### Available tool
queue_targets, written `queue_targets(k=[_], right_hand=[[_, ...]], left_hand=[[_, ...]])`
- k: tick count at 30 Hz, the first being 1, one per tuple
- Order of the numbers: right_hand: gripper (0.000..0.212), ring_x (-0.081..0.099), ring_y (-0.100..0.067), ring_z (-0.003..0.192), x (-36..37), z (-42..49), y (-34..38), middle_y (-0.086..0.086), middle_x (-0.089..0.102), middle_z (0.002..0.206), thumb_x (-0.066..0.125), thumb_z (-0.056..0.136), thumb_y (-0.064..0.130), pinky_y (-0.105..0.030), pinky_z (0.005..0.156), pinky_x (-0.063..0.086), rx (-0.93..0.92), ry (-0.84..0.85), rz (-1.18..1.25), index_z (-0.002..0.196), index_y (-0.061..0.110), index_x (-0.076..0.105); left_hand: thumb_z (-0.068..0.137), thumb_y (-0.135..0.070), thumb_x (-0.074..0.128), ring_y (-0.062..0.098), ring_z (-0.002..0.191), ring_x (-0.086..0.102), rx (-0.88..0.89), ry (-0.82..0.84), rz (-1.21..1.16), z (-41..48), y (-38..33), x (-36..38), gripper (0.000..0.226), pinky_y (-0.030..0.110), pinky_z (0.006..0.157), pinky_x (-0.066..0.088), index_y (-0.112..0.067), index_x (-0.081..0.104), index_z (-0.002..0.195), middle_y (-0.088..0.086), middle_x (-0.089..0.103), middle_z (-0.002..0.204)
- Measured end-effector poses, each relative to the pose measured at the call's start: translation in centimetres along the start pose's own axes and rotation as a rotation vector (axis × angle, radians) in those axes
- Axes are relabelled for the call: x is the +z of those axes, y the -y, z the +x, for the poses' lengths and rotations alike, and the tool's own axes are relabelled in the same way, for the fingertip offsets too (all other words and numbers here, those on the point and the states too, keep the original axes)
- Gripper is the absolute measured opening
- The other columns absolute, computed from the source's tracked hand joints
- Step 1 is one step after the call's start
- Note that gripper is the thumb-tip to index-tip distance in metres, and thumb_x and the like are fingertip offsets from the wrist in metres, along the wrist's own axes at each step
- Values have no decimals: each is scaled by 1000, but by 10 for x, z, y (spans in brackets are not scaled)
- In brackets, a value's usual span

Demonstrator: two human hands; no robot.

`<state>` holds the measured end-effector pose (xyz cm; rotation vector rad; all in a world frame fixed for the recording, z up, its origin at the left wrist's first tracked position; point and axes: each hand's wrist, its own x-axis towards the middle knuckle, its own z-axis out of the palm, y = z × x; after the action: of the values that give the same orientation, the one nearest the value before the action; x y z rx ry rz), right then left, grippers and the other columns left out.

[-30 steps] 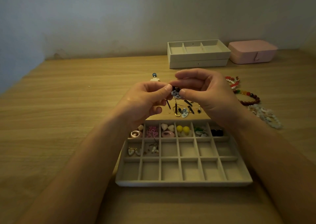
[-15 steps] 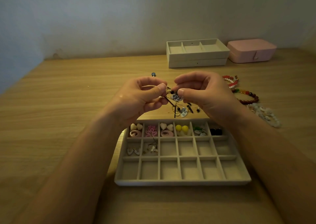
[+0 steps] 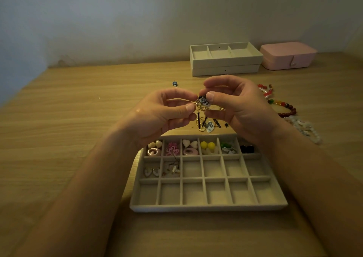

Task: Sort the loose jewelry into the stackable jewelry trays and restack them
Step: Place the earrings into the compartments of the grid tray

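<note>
- Loose jewelry (image 3: 208, 124): lies part-sorted in a small heap on the bench (image 3: 78, 119), just beyond the gridded tray (image 3: 208, 207), with beaded bracelets (image 3: 282, 105) off to the right.
- Patterned earring (image 3: 203, 100): hangs lifted above that heap, snagged in gold wires and dark drops.
- Left hand (image 3: 163, 115): pinches a thin gold wire between thumb and forefinger, other fingers curled under.
- Right hand (image 3: 235, 103): pinches the patterned earring between thumb and forefinger, remaining fingers loosely bent.
- Tray filling: shows pieces all along the far row and in the two leftmost compartments of the middle row.
- Step in hand, by the look of it: teasing one earring free of the tangle.
- Next move: calls for a slow, gentle pull apart so no hook bends, then likely a drop into the third middle-row compartment, perhaps with the matching piece on the bench.
- Stacked trays (image 3: 225, 68): sit at the far edge beside a pink box (image 3: 288, 55), restacking not yet begun.
</note>
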<state>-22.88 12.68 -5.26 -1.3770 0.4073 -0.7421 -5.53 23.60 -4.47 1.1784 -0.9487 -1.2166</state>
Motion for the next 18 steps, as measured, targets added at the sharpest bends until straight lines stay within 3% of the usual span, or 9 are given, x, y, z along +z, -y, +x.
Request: queue_targets(k=[5, 10, 15, 18], right_hand=[[23, 73, -21, 92, 3, 0, -1, -5, 73, 95, 61, 93, -4, -29, 71, 59, 60, 25, 145, 112, 8, 66], [23, 74, -20, 91, 6, -1, -2, -5, 71, 96, 65, 88, -2, -27, 72, 59, 64, -6, 156, 108, 9, 67], [32, 74, -22, 84, 7, -2, 1, -5, 70, 94, 74, 73, 7, -20, 61, 58, 67, -71, 170, 104, 8, 67], [34, 74, -19, 78, 8, -3, 1, -4, 70, 90, 75, 70, 7, -20, 60, 58, 74, -97, 170, 103, 7, 66]], left_hand=[[78, -10, 69, 21, 85, 68, -7, 42, 78, -2, 0, 1, 34, 27, 73, 58, -7, 66, 111, 9, 72, 96], [97, -10, 56, 23, 94, 70, -30, -9, 99, -1, 2, 6, 19, 32, 80, 58, -10, 65, 112, 7, 73, 99], [78, -21, 68, 23, 97, 71, -34, -7, 101, -1, 3, 8, 30, 36, 85, 56, -12, 67, 107, 7, 75, 100], [77, -21, 69, 25, 101, 72, -46, -25, 112, 0, 5, 8, 28, 34, 84, 57, -10, 69, 103, 11, 76, 104]])
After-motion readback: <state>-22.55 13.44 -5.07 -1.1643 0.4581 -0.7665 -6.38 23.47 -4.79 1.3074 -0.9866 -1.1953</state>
